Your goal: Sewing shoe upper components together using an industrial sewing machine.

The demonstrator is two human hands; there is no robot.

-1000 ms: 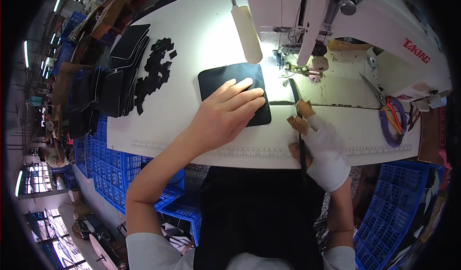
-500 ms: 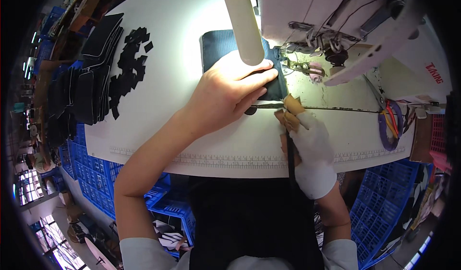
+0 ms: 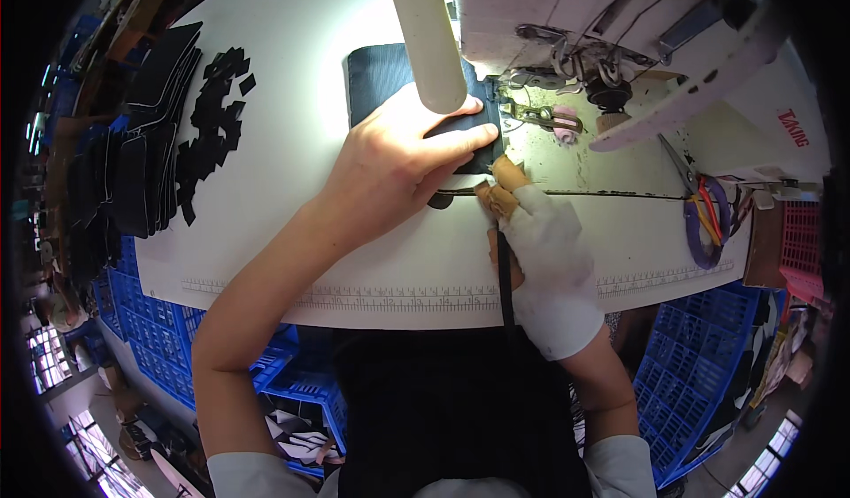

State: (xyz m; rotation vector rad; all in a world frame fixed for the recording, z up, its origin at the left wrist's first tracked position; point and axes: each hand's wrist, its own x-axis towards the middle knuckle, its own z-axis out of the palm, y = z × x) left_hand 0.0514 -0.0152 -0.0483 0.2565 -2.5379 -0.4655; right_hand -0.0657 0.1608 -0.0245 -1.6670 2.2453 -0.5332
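A dark blue-black fabric panel (image 3: 376,73) lies on the white table, its right edge at the presser foot (image 3: 522,111) of a sewing machine. My left hand (image 3: 398,144) rests on the panel with fingers stretched out flat, thumb side partly behind a pale lamp (image 3: 427,42). My right hand (image 3: 540,232) wears a white glove with tan coverings on the fingertips. Its fingers are closed around a narrow black strip (image 3: 506,285) that hangs down over the table edge. The fingertips touch or nearly touch the panel's near right corner. The strip's upper end is hidden under them.
The machine head (image 3: 549,11) overhangs the work at upper right. Purple-handled scissors (image 3: 706,232) lie at the right. Small black pieces (image 3: 212,117) are scattered left, beside stacked black panels (image 3: 159,108). A ruler (image 3: 390,299) runs along the front edge; blue crates (image 3: 699,374) stand below.
The whole view has shifted, so the scene sits a little further left and up. My right fingertips are slightly closer to the panel's corner. My left hand stays on the panel.
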